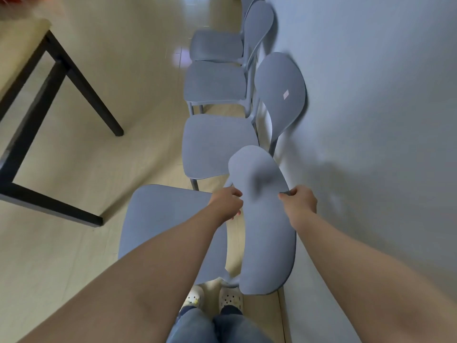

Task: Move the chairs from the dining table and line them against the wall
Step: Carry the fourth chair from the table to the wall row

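A grey-blue plastic chair [158,219] stands right in front of me, its backrest [267,231] close to the white wall [371,120]. My left hand [226,203] grips the backrest's left edge. On the right edge, my right hand [299,201] is closed around the rim. Beyond it, three more matching chairs stand in a row with their backs to the wall: the nearest [215,144], a second [215,80], a third [215,44]. Another backrest peeks in at the top.
The dining table [17,45] with black legs [81,80] stands at the left, with bare pale floor [138,70] between it and the chair row. My feet in white perforated clogs [231,297] are just behind the held chair.
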{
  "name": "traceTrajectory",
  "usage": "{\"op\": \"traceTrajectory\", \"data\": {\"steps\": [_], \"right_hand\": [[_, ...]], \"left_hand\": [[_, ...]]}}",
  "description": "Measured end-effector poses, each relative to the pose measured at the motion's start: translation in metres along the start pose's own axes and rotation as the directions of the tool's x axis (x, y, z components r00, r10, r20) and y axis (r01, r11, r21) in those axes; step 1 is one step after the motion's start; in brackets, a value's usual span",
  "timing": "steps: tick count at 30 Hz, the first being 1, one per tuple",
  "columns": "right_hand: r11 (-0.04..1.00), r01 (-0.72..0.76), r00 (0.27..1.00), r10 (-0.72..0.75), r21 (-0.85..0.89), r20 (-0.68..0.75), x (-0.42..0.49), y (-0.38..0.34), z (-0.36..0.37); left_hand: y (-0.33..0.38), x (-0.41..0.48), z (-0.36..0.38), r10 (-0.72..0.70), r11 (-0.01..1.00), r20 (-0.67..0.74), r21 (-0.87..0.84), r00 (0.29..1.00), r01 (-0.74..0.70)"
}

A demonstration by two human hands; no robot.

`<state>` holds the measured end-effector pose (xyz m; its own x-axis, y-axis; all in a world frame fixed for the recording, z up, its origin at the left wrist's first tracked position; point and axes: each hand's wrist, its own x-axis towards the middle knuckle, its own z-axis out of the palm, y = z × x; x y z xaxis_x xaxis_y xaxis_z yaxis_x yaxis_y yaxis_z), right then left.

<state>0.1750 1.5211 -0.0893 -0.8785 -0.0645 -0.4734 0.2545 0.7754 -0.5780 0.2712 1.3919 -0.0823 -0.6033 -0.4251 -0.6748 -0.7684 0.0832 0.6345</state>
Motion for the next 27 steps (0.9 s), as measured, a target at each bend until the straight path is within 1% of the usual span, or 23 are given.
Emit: {"op": "traceTrajectory", "data": {"steps": [6,9,11,14,16,19,21,25,27], "right_hand": [[0.998,0.067,0.997,-0.067,-0.012,0.041,-0.029,-0.026,0.026],[0.995,0.103,0.991,-0.102,0.001,0.09,-0.05,-0.044,0.05],[0.995,0.085,0.989,-0.09,0.044,0.115,-0.064,-0.052,0.068],[0.993,0.064,0.995,-0.071,0.098,0.076,-0.077,-0.057,0.084],[0.996,0.049,0.996,-0.054,0.078,0.065,-0.081,-0.054,0.086],[0.998,-0.042,0.989,0.035,0.049,0.143,-0.081,-0.045,0.088],[0.992,-0.11,0.981,0.097,0.064,0.169,-0.079,-0.039,0.087],[0.974,-0.15,0.985,0.132,0.17,0.111,-0.074,-0.032,0.081],[0.968,-0.159,0.986,0.146,0.194,0.08,-0.071,-0.028,0.074]], "left_hand": [[-0.014,-0.001,-0.023,0.025,0.999,-0.004,0.023,1.0,-0.025],[-0.022,-0.003,-0.038,0.031,0.999,-0.008,0.038,0.999,-0.03],[-0.027,-0.004,-0.051,0.045,0.998,0.003,0.05,0.999,-0.045],[-0.035,-0.003,-0.067,0.061,0.996,0.022,0.069,0.998,-0.062],[-0.043,-0.003,-0.076,0.055,0.994,0.038,0.088,0.998,-0.058],[-0.05,-0.003,-0.082,0.058,0.99,0.058,0.123,0.997,-0.065],[-0.052,-0.005,-0.081,0.067,0.988,0.075,0.137,0.995,-0.076],[-0.051,-0.013,-0.078,0.068,0.984,0.096,0.157,0.993,-0.083],[-0.048,-0.015,-0.075,0.075,0.985,0.089,0.152,0.993,-0.088]]}}
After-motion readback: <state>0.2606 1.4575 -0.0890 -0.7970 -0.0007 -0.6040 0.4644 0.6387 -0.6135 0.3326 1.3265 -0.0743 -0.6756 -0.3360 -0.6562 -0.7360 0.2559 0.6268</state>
